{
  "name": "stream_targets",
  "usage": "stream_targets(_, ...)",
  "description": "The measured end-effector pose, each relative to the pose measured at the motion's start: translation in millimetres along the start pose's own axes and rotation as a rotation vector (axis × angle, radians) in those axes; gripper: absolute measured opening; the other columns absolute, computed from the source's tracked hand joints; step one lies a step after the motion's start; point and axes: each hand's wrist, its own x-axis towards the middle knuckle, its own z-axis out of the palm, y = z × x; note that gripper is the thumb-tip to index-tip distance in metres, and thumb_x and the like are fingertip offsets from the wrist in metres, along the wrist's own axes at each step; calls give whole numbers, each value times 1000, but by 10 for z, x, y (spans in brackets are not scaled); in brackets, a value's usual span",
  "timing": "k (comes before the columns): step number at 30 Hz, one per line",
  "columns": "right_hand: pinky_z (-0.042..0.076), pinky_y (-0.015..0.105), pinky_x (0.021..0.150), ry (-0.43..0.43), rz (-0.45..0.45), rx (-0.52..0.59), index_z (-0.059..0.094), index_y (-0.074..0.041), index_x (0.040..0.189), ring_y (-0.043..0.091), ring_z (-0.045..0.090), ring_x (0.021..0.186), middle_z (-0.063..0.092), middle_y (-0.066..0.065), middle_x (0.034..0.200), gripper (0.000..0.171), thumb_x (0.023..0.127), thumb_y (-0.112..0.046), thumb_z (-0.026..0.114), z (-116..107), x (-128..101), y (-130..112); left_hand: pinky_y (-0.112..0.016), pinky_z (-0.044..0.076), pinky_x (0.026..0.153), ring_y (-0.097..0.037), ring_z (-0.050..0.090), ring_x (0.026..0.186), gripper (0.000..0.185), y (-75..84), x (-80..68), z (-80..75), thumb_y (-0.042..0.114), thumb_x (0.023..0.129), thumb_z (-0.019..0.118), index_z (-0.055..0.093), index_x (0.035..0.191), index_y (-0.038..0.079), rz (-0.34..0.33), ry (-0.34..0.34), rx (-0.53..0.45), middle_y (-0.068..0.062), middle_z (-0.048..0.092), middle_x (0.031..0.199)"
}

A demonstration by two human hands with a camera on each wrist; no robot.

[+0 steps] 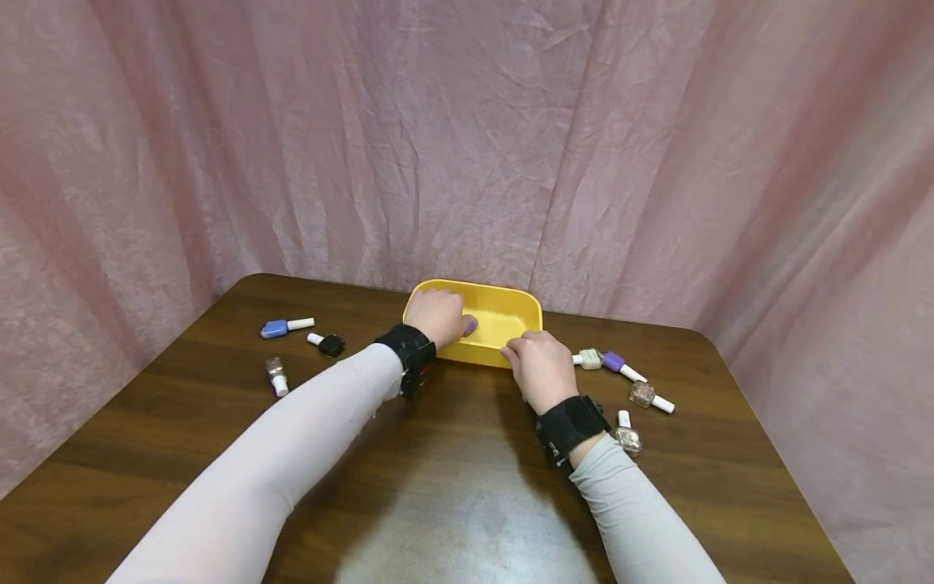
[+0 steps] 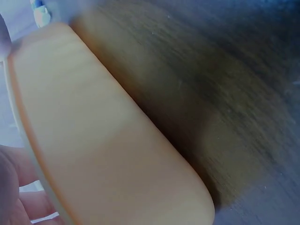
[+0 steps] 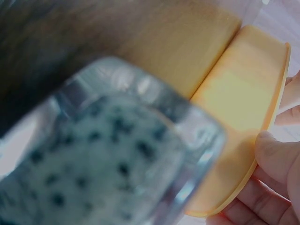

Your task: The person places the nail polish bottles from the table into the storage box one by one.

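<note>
A yellow tray stands at the back of the table. My left hand reaches into its left part, with a purple nail polish bottle at the fingertips, mostly hidden by the hand. In the left wrist view, fingers lie behind the tray's near rim. My right hand grips the near right rim, its thumb on the outside. A speckled nail polish bottle looms blurred in the right wrist view, close to that wrist.
Left of the tray lie a blue bottle, a black bottle and a glittery bottle. To the right lie a pale bottle, a purple bottle and two glittery ones. A pink curtain hangs behind the table.
</note>
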Motion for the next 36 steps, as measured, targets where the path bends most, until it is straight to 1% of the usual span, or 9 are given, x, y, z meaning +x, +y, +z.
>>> stream_targets(3, 61, 49, 76, -5, 4, 0, 86, -10, 97, 32, 72, 89, 76, 6, 89, 15, 103, -23, 81, 6, 12, 4, -49, 55, 95, -27, 70, 95, 39, -14, -56, -6, 47, 109, 69, 77, 110, 9, 3, 30, -8, -5, 74, 101)
stream_targets(5, 61, 49, 76, -5, 3, -3, 86, -10, 97, 33, 73, 89, 76, 6, 89, 16, 103, -23, 81, 11, 16, 7, -52, 52, 105, -31, 71, 110, 45, -26, -87, -1, 50, 109, 67, 76, 125, 8, 1, 36, -14, -7, 76, 120)
stream_targets(8, 61, 49, 75, -1, 1, -6, 86, -10, 97, 32, 73, 89, 76, 6, 89, 15, 103, -24, 82, 16, 16, 6, -55, 45, 116, -34, 65, 132, 56, -49, -132, 14, 54, 109, 65, 69, 142, 9, 2, 42, -13, -9, 69, 143)
stream_targets(11, 61, 49, 75, 8, -2, -12, 86, -11, 96, 32, 73, 89, 76, 5, 89, 14, 102, -23, 82, 17, 11, 4, -57, 40, 121, -34, 57, 144, 62, -74, -166, 34, 57, 110, 62, 64, 150, 10, 14, 53, -15, -10, 62, 155)
stream_targets(17, 61, 49, 76, 11, -4, -13, 86, -10, 96, 32, 73, 90, 76, 6, 90, 14, 101, -23, 83, 10, 7, -4, -59, 41, 120, -36, 52, 149, 69, -134, -253, 26, 63, 110, 58, 61, 153, 9, 58, 111, -1, -13, 57, 161)
stream_targets(22, 61, 49, 77, 12, 0, -7, 86, -10, 96, 32, 73, 91, 77, 6, 90, 15, 102, -23, 82, 6, 5, -7, -59, 41, 121, -38, 49, 152, 68, -189, -340, 16, 60, 111, 57, 60, 155, 8, 91, 167, 30, -15, 56, 162)
stream_targets(26, 61, 49, 77, 15, 1, -2, 86, -10, 96, 32, 73, 91, 77, 6, 90, 14, 102, -22, 83, 10, 5, -9, -60, 36, 125, -42, 45, 155, 67, -232, -415, -2, 55, 112, 60, 56, 159, 8, 75, 171, 19, -17, 51, 166)
stream_targets(30, 61, 50, 77, 20, -3, 2, 86, -10, 96, 32, 73, 90, 77, 6, 90, 14, 102, -22, 83, 29, 11, -13, -60, 34, 126, -43, 44, 155, 67, -311, -477, -1, 53, 112, 61, 55, 161, 8, 56, 178, 17, -18, 49, 168)
stream_targets(36, 60, 49, 75, 21, -6, 4, 86, -10, 95, 32, 72, 89, 75, 6, 87, 13, 101, -21, 83, 59, 14, 4, -59, 32, 127, -44, 41, 157, 73, -434, -548, 19, 60, 114, 51, 51, 163, 7, 37, 173, 15, -19, 46, 170)
